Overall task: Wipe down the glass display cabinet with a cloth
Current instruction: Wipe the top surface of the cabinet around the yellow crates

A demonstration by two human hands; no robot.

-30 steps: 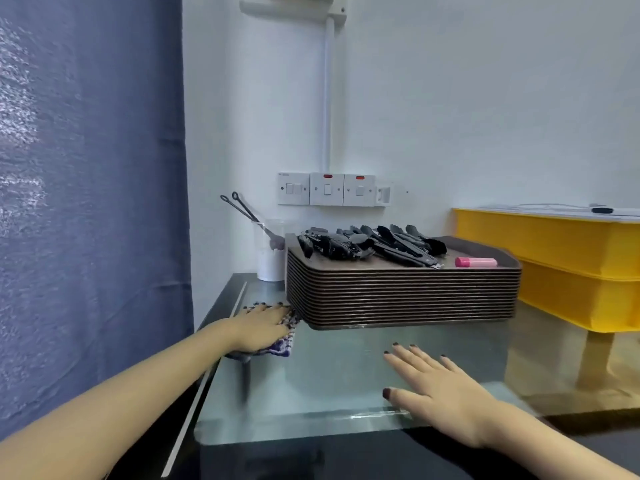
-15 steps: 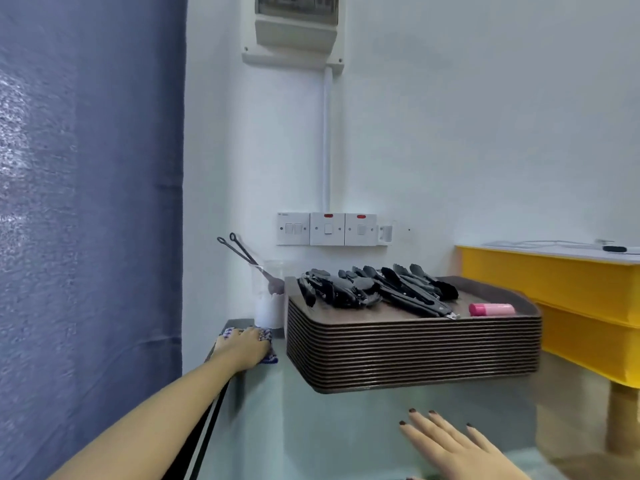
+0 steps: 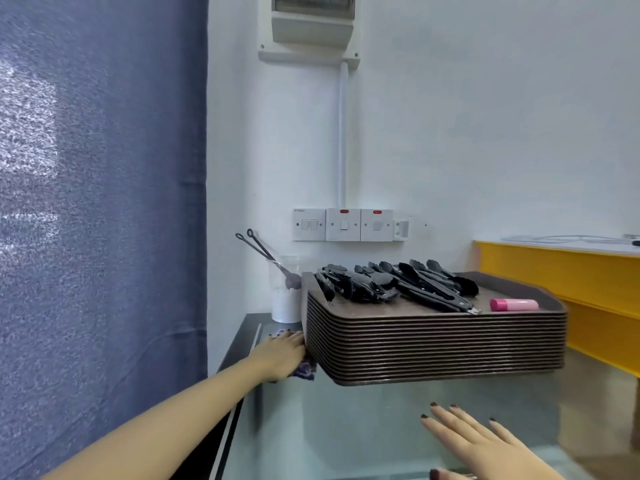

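The glass top of the display cabinet (image 3: 363,431) fills the lower middle of the head view. My left hand (image 3: 282,355) lies flat on a blue-and-white patterned cloth (image 3: 306,369), pressing it onto the glass at the far left, right against the stack of trays. Only a corner of the cloth shows under the hand. My right hand (image 3: 481,445) rests palm down with fingers spread on the near glass, holding nothing.
A tall stack of brown trays (image 3: 436,344) stands on the glass with black tongs (image 3: 398,282) and a pink tube (image 3: 514,304) on top. A white cup with tongs (image 3: 285,296) sits behind it. A blue curtain (image 3: 100,202) hangs left; yellow crates (image 3: 571,282) are right.
My left hand slid the cloth away along the left side of the glass, then back toward the trays' corner. The camera tilted up, so my right hand sits lower in view.
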